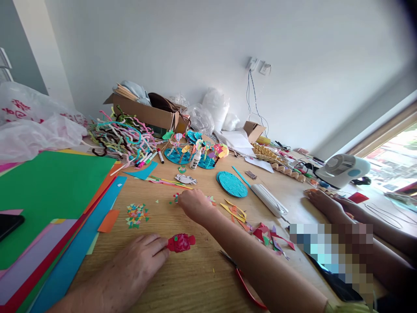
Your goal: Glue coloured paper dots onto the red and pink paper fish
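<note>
A red paper fish (182, 243) with a green dot lies on the wooden table, its left end between the thumb and fingertips of my left hand (140, 256). My right hand (194, 204) reaches further out, its fingers curled down at a small cluster of coloured bits (176, 198). What those fingers pinch is hidden. Left of it lies a patch of tiny paper scraps (137, 215). Behind my right hand are a fish cutout with black outlines (186, 179) and a white glue bottle (195, 160). Red-handled scissors (246, 287) lie partly under my right forearm.
Coloured paper sheets (58, 182) cover the left side. Pipe cleaners (127, 134), markers (146, 159) and a cardboard box (143, 114) stand behind. Blue discs (232, 184), a white pouch (269, 200) and paper offcuts (270, 234) lie right. Another person's hands (321, 200) rest near a fan (342, 169).
</note>
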A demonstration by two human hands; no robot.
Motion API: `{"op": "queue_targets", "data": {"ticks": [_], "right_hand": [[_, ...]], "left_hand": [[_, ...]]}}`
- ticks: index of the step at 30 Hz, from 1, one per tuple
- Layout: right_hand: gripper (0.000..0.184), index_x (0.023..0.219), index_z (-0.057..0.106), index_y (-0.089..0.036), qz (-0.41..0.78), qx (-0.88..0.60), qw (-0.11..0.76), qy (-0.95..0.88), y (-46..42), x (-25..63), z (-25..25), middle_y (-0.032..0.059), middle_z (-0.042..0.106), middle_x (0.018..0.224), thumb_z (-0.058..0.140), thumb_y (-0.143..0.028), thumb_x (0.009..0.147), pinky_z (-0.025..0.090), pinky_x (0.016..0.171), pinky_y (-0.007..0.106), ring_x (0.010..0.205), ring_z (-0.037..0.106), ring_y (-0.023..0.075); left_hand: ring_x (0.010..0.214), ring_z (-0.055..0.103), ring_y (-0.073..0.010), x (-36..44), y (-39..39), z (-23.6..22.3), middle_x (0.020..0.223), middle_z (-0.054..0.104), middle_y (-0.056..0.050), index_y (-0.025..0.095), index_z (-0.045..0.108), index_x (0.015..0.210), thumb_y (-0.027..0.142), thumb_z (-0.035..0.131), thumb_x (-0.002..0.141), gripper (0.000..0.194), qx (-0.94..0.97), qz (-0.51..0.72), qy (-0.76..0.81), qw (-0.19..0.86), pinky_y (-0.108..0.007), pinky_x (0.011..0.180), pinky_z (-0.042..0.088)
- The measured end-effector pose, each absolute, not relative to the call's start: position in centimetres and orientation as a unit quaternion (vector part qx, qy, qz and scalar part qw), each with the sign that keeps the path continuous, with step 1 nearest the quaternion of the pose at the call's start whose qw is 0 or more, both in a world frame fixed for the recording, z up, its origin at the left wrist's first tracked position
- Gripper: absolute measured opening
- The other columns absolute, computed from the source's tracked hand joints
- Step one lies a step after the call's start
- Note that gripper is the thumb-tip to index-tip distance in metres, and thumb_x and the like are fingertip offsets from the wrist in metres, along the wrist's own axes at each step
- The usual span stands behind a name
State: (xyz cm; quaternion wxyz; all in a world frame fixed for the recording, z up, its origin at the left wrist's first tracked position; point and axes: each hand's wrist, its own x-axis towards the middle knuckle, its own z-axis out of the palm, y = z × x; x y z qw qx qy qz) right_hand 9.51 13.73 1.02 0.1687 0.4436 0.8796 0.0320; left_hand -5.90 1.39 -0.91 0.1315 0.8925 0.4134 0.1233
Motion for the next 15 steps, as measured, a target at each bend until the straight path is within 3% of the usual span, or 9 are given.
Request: {"op": "queue_targets", "data": {"ticks": [8, 12, 15], "right_hand": [[0.023, 0.088, 0.068, -0.012, -0.080, 0.514, 0.050, 0.852, 14.5, 10.9, 0.8, 0.0162, 0.068, 0.097, 0.046, -0.012, 0.081, 0.046, 0.076, 0.030, 0.093, 0.063, 0.0239], [0.022, 0.090, 0.064, -0.012, -0.208, 0.522, -0.021, 0.827, 14.0, 12.3, 1.6, 0.0087, 0.071, 0.087, 0.044, -0.015, 0.083, 0.046, 0.066, 0.021, 0.080, 0.065, 0.0143], [0.021, 0.089, 0.060, -0.012, -0.320, 0.509, -0.069, 0.796, 12.7, 12.9, 2.1, 0.0059, 0.070, 0.083, 0.042, -0.020, 0.086, 0.046, 0.059, 0.017, 0.069, 0.065, 0.0091]], "left_hand": [[0.093, 0.060, -0.0180, -6.3, 1.5, -2.3, 0.102, 0.067, 0.000, 0.023, 0.064, 0.097, -0.001, 0.037, 0.078, 0.041, 0.891, 0.177, 0.399, 0.125, -0.032, 0.087, 0.049], [0.089, 0.062, -0.0168, -6.7, 1.9, -1.9, 0.095, 0.067, -0.002, 0.022, 0.063, 0.094, 0.008, 0.036, 0.082, 0.032, 0.848, 0.276, 0.423, 0.160, -0.027, 0.081, 0.050], [0.078, 0.064, -0.0158, -6.9, 2.6, -1.0, 0.084, 0.067, -0.002, 0.020, 0.060, 0.085, 0.020, 0.039, 0.083, 0.021, 0.781, 0.319, 0.473, 0.254, -0.023, 0.071, 0.051]]}}
